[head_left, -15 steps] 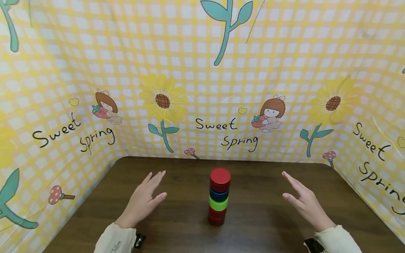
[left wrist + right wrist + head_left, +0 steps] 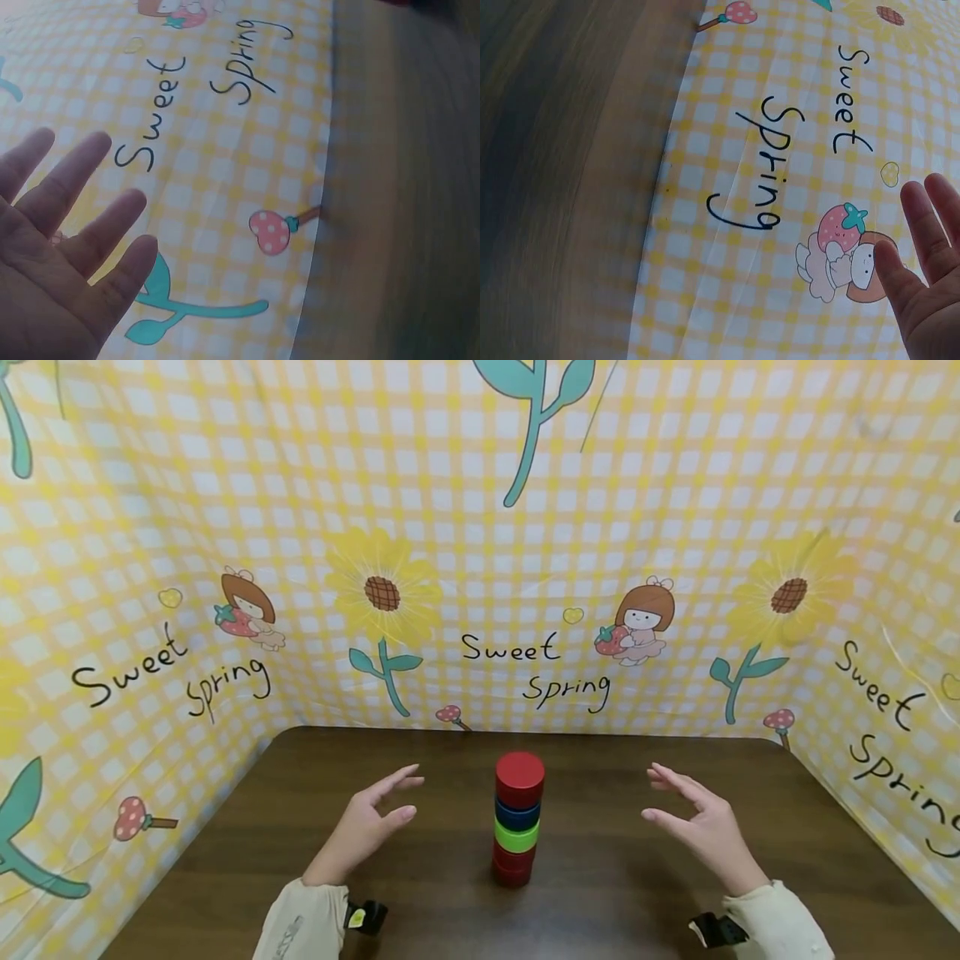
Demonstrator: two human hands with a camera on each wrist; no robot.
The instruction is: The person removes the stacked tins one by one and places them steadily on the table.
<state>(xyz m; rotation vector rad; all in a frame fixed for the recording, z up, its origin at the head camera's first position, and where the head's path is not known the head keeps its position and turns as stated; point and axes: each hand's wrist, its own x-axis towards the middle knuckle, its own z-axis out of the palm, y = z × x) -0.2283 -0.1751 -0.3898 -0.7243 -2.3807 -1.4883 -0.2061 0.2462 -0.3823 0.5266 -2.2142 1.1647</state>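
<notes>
Stack of red, blue and green cylinders [image 2: 517, 836], set upright on desk [image 2: 600, 868], between but apart from left hand [image 2: 363, 825] and right hand [image 2: 711, 832], each grip relaxed, holding nothing. Looked like a hands-off stage; for contact, called for bringing both inward.

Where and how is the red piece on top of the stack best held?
The red top piece is probably best pinched around its curved side, from left or right: it's round, upright, unobstructed on both flanks, with the dark blue piece directly beneath.
</notes>
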